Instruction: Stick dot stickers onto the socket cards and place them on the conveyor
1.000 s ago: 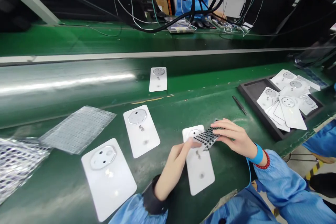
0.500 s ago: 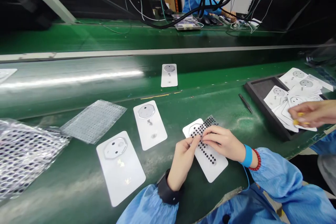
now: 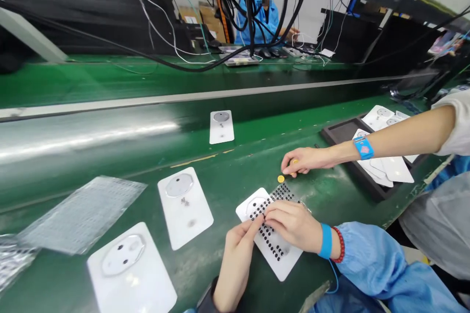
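Film: clear dimpled film [image 3: 81, 215] lies flat near the mat's left edge; crumpled foil [image 3: 11, 264] is cut off by the view.
Panels: three white panels sit apart on the green mat [image 3: 205, 176]: [image 3: 130, 264], [image 3: 185, 208], [image 3: 221, 127].
Left hand: left hand [image 3: 237, 259], fingertips pinched on the black-dot sheet [image 3: 281, 193].
Right hand: right hand [image 3: 293, 222], fingers pressed together on that sheet; grip hidden.
Dot sheet: lies on a fourth panel [image 3: 282, 264], partly under both hands.
Co-worker: hand [image 3: 304, 161] reaches in from the right, fingertips on a yellow disc [image 3: 294, 161], partly hidden; second yellow disc [image 3: 281, 179] just beside.
Tray: black foam tray [image 3: 341, 132] holds overlapping white panels [image 3: 396, 168], partly behind the forearm; count unclear.
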A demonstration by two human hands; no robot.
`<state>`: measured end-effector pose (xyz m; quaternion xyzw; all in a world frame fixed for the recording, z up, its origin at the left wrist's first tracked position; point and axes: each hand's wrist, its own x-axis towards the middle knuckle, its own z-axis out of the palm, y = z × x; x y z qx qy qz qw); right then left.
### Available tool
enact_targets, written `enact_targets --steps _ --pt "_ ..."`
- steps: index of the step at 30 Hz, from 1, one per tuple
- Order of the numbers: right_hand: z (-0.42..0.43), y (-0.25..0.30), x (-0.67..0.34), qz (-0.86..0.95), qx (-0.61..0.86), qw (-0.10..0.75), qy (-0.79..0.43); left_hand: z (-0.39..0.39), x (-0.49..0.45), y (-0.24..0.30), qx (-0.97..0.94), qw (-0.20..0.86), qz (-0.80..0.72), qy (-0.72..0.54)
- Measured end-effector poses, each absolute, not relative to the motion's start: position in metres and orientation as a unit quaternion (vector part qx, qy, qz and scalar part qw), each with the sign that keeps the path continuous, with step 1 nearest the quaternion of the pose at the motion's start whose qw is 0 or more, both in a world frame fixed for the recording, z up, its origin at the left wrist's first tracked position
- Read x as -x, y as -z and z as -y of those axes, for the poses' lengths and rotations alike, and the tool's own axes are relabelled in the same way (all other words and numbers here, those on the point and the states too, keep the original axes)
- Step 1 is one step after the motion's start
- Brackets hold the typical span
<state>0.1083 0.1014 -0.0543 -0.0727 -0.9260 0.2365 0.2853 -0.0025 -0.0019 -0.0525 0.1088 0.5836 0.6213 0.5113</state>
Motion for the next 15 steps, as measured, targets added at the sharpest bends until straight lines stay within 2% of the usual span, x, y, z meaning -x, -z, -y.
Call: enact_targets --steps 5,9,15 --pt "-0.100 0.061 -0.105 0.936 0.081 0.255 -0.229 0.001 0.005 0.054 -0.157 0.499 -0.614 -0.591" --pt "-0.105 0.069 -0.105 0.929 0.083 0.237 -0.270 0.002 0.017 0.054 -0.252 0.452 -0.660 -0.544" --pt "-0.113 0.068 -0.113 0.909 0.076 0.234 -0.336 0.011 0.040 0.042 -0.265 0.366 -0.706 -0.545"
